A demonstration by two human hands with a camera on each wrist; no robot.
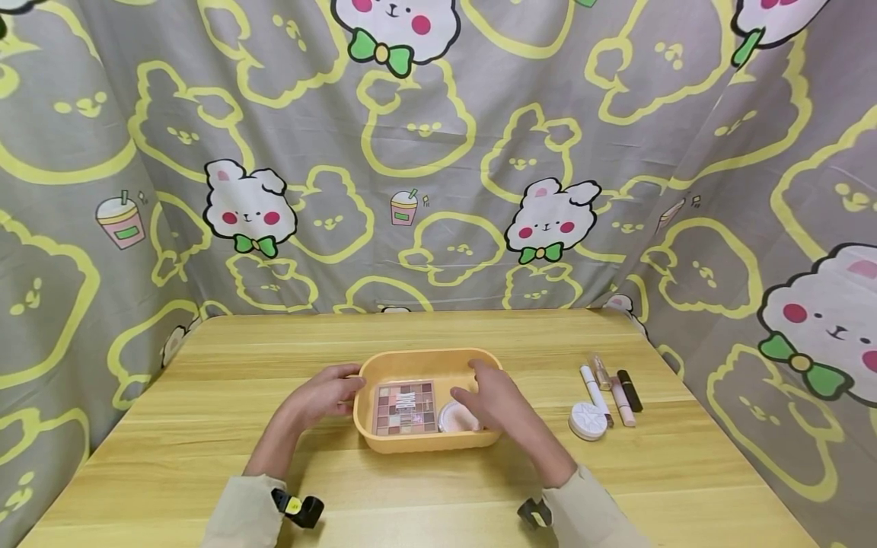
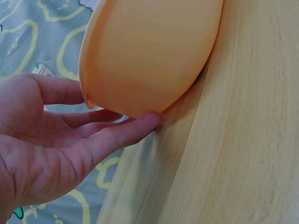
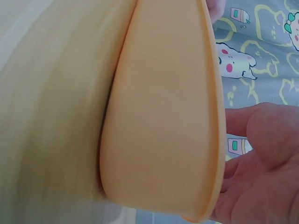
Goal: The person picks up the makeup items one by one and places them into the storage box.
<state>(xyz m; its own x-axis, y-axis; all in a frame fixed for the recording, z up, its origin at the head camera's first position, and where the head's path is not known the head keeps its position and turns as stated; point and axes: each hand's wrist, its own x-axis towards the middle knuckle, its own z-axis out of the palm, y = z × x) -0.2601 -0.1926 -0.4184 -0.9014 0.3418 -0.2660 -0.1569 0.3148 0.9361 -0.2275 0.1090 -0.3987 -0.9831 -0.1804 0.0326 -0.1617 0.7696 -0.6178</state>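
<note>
An orange tray [image 1: 428,444] on the bench [image 1: 425,502] holds a makeup palette [image 1: 406,415] and round compact [image 1: 450,418]; a white case [image 1: 588,422] and slim tubes [image 1: 594,392] remain outside. The left hand [image 1: 320,396] grips the tray's end; the right hand [image 1: 505,405] reaches over it, fingers loosely spread, seemingly empty.

A small curtained-off booth is shown rather than a full room: a wood-grain table [image 1: 438,498] is closed in at the back and sides by grey fabric hangings [image 1: 452,176], printed with white rabbits [image 1: 552,221] and pink drink cups [image 1: 403,209]. A domestic look is lent by the cosmetics [image 1: 588,421] on the tabletop, but whether the booth is set within a home cannot be told.
</note>
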